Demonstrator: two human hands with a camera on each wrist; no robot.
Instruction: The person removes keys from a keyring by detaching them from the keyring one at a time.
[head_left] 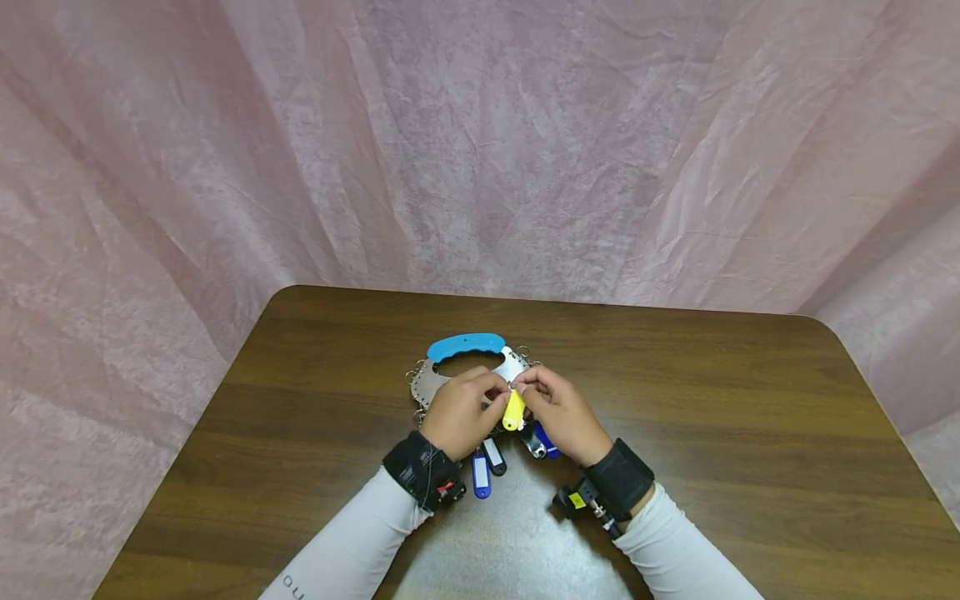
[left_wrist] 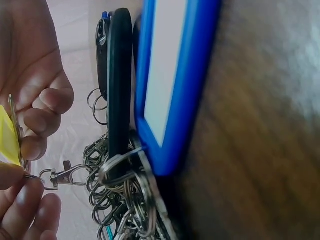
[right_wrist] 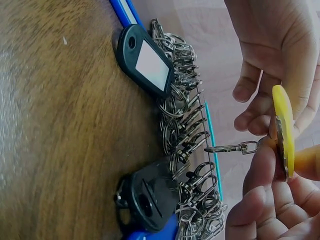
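A metal key holder plate (head_left: 426, 385) with a blue handle (head_left: 467, 343) and many small snap clips lies under both hands. My left hand (head_left: 467, 410) pinches the small metal ring by a snap clip (left_wrist: 67, 175). My right hand (head_left: 566, 414) pinches the yellow key tag (head_left: 514, 411) between thumb and finger, with a notched metal key (right_wrist: 280, 142) flat along it. In the right wrist view, the clip hangs between the tag and the row of rings on the plate (right_wrist: 190, 135). The fingertips of both hands nearly meet at the ring.
A blue key tag (head_left: 481, 475) and a black key tag (head_left: 494, 456) hang toward the front edge of the plate. Right of them lie a black fob (head_left: 534, 442) and another blue tag (head_left: 548, 440). Brown wooden table (head_left: 720, 400) surrounds the holder; a pink curtain (head_left: 510, 167) hangs behind.
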